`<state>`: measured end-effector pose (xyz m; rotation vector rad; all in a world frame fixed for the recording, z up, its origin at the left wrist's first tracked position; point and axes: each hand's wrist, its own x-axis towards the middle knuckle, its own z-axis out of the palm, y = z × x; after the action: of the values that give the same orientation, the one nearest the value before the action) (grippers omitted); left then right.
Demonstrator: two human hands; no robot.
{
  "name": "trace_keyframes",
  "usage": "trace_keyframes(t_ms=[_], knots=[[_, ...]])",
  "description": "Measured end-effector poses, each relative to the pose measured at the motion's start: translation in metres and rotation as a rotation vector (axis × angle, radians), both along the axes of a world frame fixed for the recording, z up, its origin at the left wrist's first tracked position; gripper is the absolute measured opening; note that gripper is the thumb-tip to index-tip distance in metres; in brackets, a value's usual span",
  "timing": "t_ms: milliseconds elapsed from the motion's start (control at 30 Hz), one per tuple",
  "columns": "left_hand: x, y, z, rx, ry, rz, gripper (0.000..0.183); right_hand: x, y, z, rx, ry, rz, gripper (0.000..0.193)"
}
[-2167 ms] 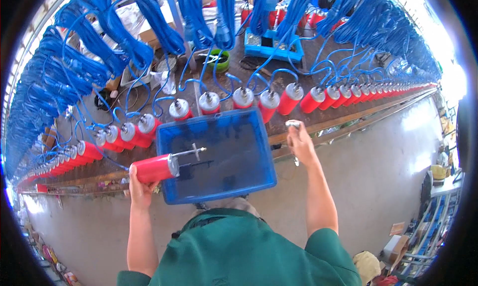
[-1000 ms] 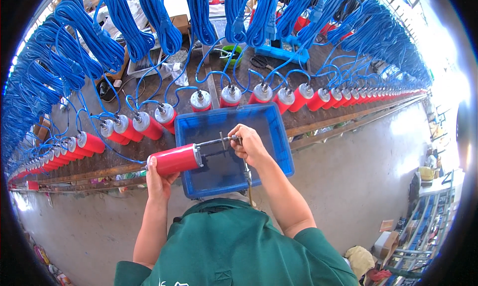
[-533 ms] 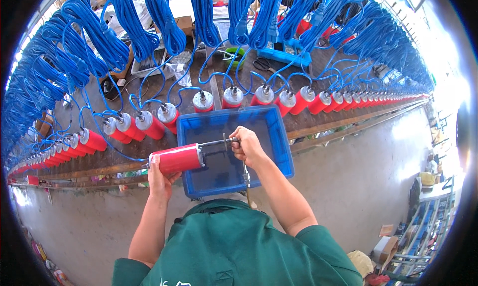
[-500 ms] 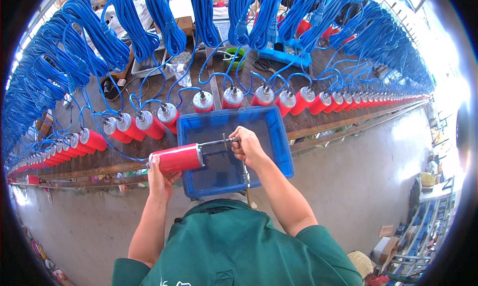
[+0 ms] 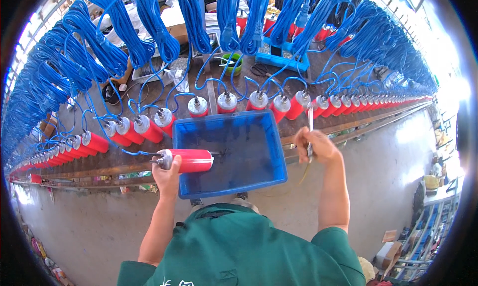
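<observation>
My left hand [image 5: 167,175] is wrapped round the lower left part of a red cylinder [image 5: 191,160] with metal end caps. It lies sideways over the left part of a blue plastic tub [image 5: 281,174]. A blue cable runs from its left end, and a short dark rod shows past its right end. To the right of the tub, my right hand [image 5: 318,145], a little blurred, is closed on a slim metal tool with a hose [image 5: 310,124]. That tool points up and away from me, its thin yellowish hose hanging below.
Several red cylinders [image 5: 148,128] line the bench edge on both sides, each joined to coiled blue cables [image 5: 191,19] hanging above. Behind them on the bench are a green bowl [image 5: 232,64], a blue tray [image 5: 281,61] and scissors [image 5: 261,70].
My right hand has drawn the tool away from the cylinder's right end and swung it to the right, past the tub. The cylinder has shifted slightly right in my left hand.
</observation>
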<state>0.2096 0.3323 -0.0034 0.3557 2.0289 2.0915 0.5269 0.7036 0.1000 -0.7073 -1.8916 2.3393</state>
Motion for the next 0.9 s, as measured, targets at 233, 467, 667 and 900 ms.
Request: trace_keyframes(t_ms=[233,467,667,900], knots=[[0.033,0.068,-0.005,0.018,-0.408,-0.112,0.036,0.053,0.07,-0.147,0.604,-0.509,-0.471,0.043],[0.023,0.083,-0.059,-0.01,-0.675,-0.073,0.041,0.02,0.077,-0.176,0.873,-0.605,-0.349,0.035],[0.011,0.078,-0.061,-0.113,-0.803,-0.149,0.042,-0.002,0.082,-0.21,1.132,-0.586,-0.355,0.032],[0.011,0.05,-0.06,-0.287,-0.786,-0.236,0.038,-0.031,0.058,-0.211,1.287,-0.605,-0.209,0.056]])
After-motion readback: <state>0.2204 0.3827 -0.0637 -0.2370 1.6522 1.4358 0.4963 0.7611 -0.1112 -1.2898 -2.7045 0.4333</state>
